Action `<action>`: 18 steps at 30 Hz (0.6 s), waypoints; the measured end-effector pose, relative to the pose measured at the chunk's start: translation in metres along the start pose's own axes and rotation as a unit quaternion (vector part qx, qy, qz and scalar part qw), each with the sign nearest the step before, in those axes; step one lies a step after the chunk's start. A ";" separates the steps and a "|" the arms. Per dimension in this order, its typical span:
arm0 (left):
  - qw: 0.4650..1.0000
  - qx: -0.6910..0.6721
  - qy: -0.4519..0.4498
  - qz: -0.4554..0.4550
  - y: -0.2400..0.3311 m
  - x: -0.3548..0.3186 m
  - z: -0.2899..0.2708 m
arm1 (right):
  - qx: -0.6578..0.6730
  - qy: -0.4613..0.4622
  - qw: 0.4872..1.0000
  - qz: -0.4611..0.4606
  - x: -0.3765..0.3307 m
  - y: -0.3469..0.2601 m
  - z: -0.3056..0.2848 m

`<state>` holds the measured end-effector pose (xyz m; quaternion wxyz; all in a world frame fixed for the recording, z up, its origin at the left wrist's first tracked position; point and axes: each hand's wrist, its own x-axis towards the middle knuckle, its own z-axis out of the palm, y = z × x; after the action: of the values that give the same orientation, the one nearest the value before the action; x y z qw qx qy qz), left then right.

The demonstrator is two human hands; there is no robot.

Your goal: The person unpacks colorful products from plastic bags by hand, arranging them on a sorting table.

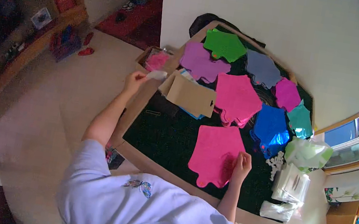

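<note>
Shirt (135, 204): pale, nearest the camera; best kept back from the work.
Left hand (135, 82): pinching a thin white piece (157, 75) by one end, near the box (142, 60) of pink stuff. Light pinch should avoid creases.
Right hand (242, 166): fingers curled at right edge of the near pink sheet (213, 148); gripping or just resting, can't tell.
Near pink sheet: flat on dark cloth (161, 135), nearer the person than the pink stack (237, 98). Looks flimsy; steady it, don't drag.

Passage runs over dark tabletop (158, 139) left of the near pink sheet (213, 148); brown cardboard (191, 97) blocks it beyond
</note>
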<state>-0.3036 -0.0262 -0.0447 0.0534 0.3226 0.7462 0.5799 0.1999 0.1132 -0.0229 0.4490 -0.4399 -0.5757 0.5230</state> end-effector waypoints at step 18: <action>0.861 -0.169 -0.293 -0.379 -0.153 0.181 0.077 | -0.039 0.007 0.999 -0.031 -0.001 0.003 0.009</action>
<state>-0.4752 0.1175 -0.1536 0.5393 0.1561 0.6513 0.5105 0.1919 0.1104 -0.0261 0.4518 -0.4426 -0.6056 0.4829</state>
